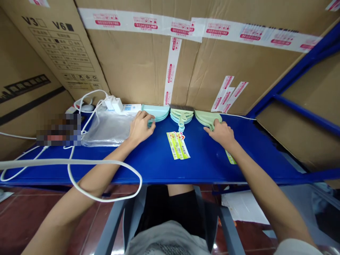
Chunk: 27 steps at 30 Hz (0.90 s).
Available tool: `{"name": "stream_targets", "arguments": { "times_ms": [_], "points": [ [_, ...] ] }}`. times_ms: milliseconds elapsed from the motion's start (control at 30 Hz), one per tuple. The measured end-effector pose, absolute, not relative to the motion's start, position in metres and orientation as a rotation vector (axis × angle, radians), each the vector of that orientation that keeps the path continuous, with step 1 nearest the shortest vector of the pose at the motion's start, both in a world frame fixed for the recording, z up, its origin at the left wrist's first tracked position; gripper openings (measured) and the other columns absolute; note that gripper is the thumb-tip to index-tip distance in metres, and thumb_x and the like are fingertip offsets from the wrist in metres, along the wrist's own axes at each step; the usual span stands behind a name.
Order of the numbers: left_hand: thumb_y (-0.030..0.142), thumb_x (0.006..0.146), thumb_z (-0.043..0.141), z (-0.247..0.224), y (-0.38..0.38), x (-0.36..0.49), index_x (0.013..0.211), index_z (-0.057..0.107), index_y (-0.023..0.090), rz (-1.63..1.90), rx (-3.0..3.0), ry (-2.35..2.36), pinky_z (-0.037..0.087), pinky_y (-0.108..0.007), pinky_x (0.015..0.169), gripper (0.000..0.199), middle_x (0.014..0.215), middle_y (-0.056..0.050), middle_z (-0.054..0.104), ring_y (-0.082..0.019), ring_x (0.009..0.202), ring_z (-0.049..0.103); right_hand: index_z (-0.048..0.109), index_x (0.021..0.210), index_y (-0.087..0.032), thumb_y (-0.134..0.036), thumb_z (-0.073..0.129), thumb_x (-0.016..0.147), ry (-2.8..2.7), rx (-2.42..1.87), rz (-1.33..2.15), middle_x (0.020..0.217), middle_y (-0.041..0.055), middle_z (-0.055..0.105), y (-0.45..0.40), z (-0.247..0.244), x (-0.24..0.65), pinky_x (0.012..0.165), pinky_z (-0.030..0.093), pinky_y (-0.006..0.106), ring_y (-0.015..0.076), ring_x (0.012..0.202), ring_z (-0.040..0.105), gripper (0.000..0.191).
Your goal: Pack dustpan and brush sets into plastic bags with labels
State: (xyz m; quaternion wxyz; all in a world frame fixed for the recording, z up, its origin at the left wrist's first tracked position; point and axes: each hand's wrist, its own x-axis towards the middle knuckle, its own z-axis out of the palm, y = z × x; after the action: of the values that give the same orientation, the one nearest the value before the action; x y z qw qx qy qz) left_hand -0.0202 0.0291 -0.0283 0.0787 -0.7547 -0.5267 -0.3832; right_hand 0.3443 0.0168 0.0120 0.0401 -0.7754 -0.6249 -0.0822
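Note:
My left hand (142, 126) is at the left end of a stack of light blue dustpans (156, 112), its fingers curled round what looks like a handle. On the right, my right hand (222, 132) has thumb and fingers closed at the front of a stack of pale green dustpans (205, 116), partly covering it. Between the two stacks lies a pile of small hand brushes (181, 115) in green and blue, the top one bristles away from me. Several printed label cards (177, 146) lie in front of the brushes. Another card (230, 157) shows partly under my right forearm.
Clear plastic bags (108, 129) lie left of my left hand. Behind them is a power strip (132, 107) with white plugs (114, 103). A white cable (106, 162) loops across my left forearm. Cardboard walls (140, 63) and a blue frame (292, 78) enclose the blue table (156, 166).

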Motion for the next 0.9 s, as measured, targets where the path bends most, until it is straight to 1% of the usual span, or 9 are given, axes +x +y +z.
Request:
{"name": "stream_targets", "arguments": {
  "times_ms": [100,200,400,500,567,633,767,833,900],
  "points": [
    [0.029,0.092,0.062,-0.03,0.029,-0.02,0.106,0.077,0.021,-1.127,-2.27,-1.593,0.053,-0.044,0.086,0.022,0.103,-0.011,0.068,-0.033,0.108,0.062,0.054,0.142,-0.01,-0.04,0.06,0.098,-1.955,-2.419,-0.171,0.119,0.028,0.07,0.021,0.012,0.34,0.086,0.051,0.044,0.0413,0.106,0.072,0.054],
    [0.03,0.093,0.063,-0.029,0.029,-0.019,0.104,0.076,0.021,-1.195,-2.238,-1.629,0.053,-0.044,0.09,0.019,0.104,-0.011,0.067,-0.032,0.107,0.062,0.059,0.138,-0.009,-0.026,0.053,0.097,-1.934,-2.358,-0.234,0.115,0.0275,0.072,0.027,0.02,0.35,0.087,0.051,0.044,0.04,0.106,0.072,0.044],
    [0.02,0.091,0.059,-0.025,0.032,-0.022,0.102,0.073,0.019,-1.387,-2.128,-1.78,0.053,-0.043,0.09,0.018,0.106,-0.01,0.066,-0.027,0.092,0.066,0.069,0.12,-0.007,-0.03,0.047,0.101,-1.908,-2.035,-0.519,0.111,0.0278,0.071,0.021,0.064,0.363,0.096,0.05,0.052,0.0397,0.108,0.067,0.036],
    [0.016,0.087,0.059,-0.026,0.034,-0.026,0.103,0.071,0.02,-1.412,-2.079,-1.864,0.053,-0.042,0.088,0.02,0.111,-0.009,0.067,-0.023,0.082,0.065,0.067,0.124,-0.01,-0.035,0.044,0.106,-1.978,-1.759,-0.527,0.115,0.0246,0.069,0.014,0.082,0.318,0.1,0.049,0.054,0.0383,0.112,0.064,0.039],
    [0.014,0.085,0.058,-0.027,0.035,-0.027,0.105,0.068,0.02,-1.444,-2.047,-1.903,0.053,-0.041,0.087,0.024,0.112,-0.008,0.068,-0.022,0.081,0.066,0.068,0.122,-0.01,-0.033,0.043,0.106,-2.083,-1.619,-0.439,0.113,0.0206,0.068,0.016,0.085,0.267,0.101,0.049,0.054,0.0366,0.111,0.064,0.037],
    [0.012,0.084,0.056,-0.028,0.036,-0.028,0.109,0.066,0.02,-1.497,-2.019,-1.918,0.054,-0.04,0.086,0.028,0.112,-0.008,0.07,-0.023,0.083,0.067,0.07,0.119,-0.008,-0.027,0.045,0.105,-2.216,-1.515,-0.321,0.109,0.0183,0.068,0.024,0.079,0.211,0.1,0.051,0.053,0.0361,0.11,0.066,0.034],
    [0.014,0.09,0.051,-0.029,0.039,-0.028,0.118,0.061,0.02,-1.617,-1.999,-1.893,0.054,-0.039,0.092,0.03,0.115,-0.01,0.074,-0.024,0.096,0.07,0.073,0.118,-0.007,-0.007,0.039,0.102,-2.348,-1.51,-0.14,0.114,0.0215,0.071,0.044,0.057,0.125,0.095,0.054,0.047,0.0348,0.112,0.068,0.038],
    [0.017,0.096,0.048,-0.031,0.041,-0.028,0.12,0.061,0.019,-1.666,-2.002,-1.891,0.053,-0.04,0.098,0.028,0.12,-0.012,0.075,-0.026,0.107,0.071,0.074,0.12,-0.007,-0.007,0.043,0.101,-2.38,-1.505,-0.099,0.118,0.0236,0.071,0.05,0.049,0.107,0.095,0.054,0.045,0.0346,0.114,0.069,0.036],
    [0.021,0.1,0.046,-0.032,0.043,-0.028,0.122,0.063,0.018,-1.685,-2.043,-1.917,0.052,-0.043,0.104,0.028,0.125,-0.014,0.075,-0.028,0.115,0.071,0.074,0.121,-0.006,-0.018,0.054,0.102,-2.418,-1.494,-0.045,0.119,0.0245,0.072,0.054,0.044,0.106,0.095,0.054,0.044,0.0349,0.113,0.069,0.03]
  ]
}}
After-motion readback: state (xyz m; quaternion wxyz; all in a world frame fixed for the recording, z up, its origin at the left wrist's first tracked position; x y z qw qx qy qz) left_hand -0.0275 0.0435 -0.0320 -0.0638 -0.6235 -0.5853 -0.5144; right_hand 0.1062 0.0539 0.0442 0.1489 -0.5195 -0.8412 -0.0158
